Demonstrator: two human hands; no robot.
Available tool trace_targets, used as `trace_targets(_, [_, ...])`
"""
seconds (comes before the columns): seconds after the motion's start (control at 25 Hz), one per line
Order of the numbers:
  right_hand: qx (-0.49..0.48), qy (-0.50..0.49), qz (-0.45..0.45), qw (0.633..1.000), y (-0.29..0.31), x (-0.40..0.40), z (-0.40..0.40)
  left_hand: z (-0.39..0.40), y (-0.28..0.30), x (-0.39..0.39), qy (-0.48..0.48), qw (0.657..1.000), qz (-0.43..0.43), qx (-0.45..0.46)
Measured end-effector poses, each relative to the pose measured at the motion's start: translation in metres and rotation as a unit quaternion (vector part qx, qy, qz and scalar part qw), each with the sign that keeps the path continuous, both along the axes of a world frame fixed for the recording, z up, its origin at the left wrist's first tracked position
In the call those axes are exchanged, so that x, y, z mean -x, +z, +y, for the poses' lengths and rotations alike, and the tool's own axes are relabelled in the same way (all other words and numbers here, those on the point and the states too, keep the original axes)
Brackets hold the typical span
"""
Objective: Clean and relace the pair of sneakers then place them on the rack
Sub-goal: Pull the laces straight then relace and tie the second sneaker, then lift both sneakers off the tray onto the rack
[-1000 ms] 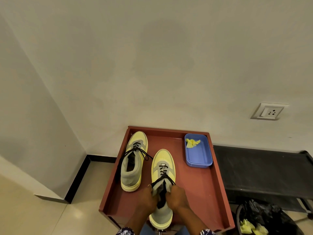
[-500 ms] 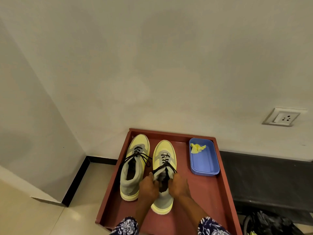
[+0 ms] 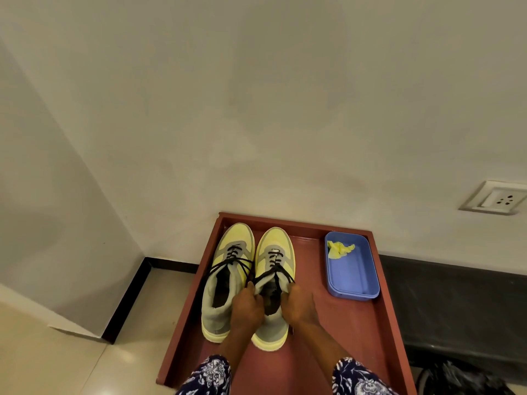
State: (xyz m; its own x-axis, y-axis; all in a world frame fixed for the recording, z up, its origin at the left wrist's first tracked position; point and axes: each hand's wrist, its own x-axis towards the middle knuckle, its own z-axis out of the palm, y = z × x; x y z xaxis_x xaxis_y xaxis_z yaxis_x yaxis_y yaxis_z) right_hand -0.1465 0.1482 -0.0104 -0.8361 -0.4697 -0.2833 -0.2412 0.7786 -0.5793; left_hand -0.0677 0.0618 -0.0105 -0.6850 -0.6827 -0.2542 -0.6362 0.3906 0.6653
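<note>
Two yellow and grey sneakers with black laces stand side by side, toes to the wall, on a red-brown rack top [image 3: 348,346]. The left sneaker [image 3: 225,280] stands free at the rack's left edge. My left hand [image 3: 245,306] grips the left side of the right sneaker's [image 3: 275,252] collar, and my right hand [image 3: 298,305] grips the right side. The fingers curl over the collar edge beside the loose lace ends. The right sneaker's heel shows below my wrists.
A blue plastic tub [image 3: 353,280] holding a crumpled yellow cloth [image 3: 338,248] sits at the rack's back right. A black low shelf [image 3: 456,303] runs to the right, with a dark bag [image 3: 462,380] at the lower right. A wall socket [image 3: 493,198] is above.
Both hands have carried the right sneaker away from the rack's front edge towards the wall, until it stands level with and close beside the left sneaker.
</note>
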Motion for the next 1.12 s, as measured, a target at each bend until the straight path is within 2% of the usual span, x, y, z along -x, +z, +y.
trace_targets(0.28, [0.028, 0.004, -0.051, 0.998, 0.0, 0.0, 0.001, 0.004, 0.014, -0.001, 0.025, 0.998, -0.012, 0.056])
trace_targets(0.44, [0.041, -0.019, -0.06, 0.997, 0.004, -0.003, 0.006, -0.013, 0.03, -0.017, 0.104, 0.981, 0.051, 0.153])
trace_targets(0.48, [0.051, -0.031, -0.063, 0.996, 0.005, -0.005, 0.008, -0.021, 0.033, -0.021, 0.147, 0.976, 0.063, 0.147])
trace_targets(0.56, [0.056, -0.051, -0.073, 0.994, 0.007, -0.008, 0.01, -0.039, 0.036, -0.031, 0.242, 0.967, 0.042, 0.072])
trace_targets(0.68, [0.049, -0.065, -0.088, 0.993, 0.009, -0.011, 0.014, -0.06, 0.028, -0.044, 0.301, 0.95, -0.039, -0.077])
trace_targets(0.8, [0.057, -0.083, -0.114, 0.988, 0.01, -0.015, 0.016, -0.059, 0.021, -0.054, 0.34, 0.919, -0.015, -0.2])
trace_targets(0.96, [0.081, -0.11, -0.183, 0.974, 0.011, -0.023, 0.011, -0.055, 0.024, -0.058, 0.367, 0.886, 0.046, -0.279])
trace_targets(1.12, [0.097, -0.152, -0.243, 0.953, 0.015, -0.029, 0.008, -0.05, 0.033, -0.058, 0.359, 0.883, 0.049, -0.298])
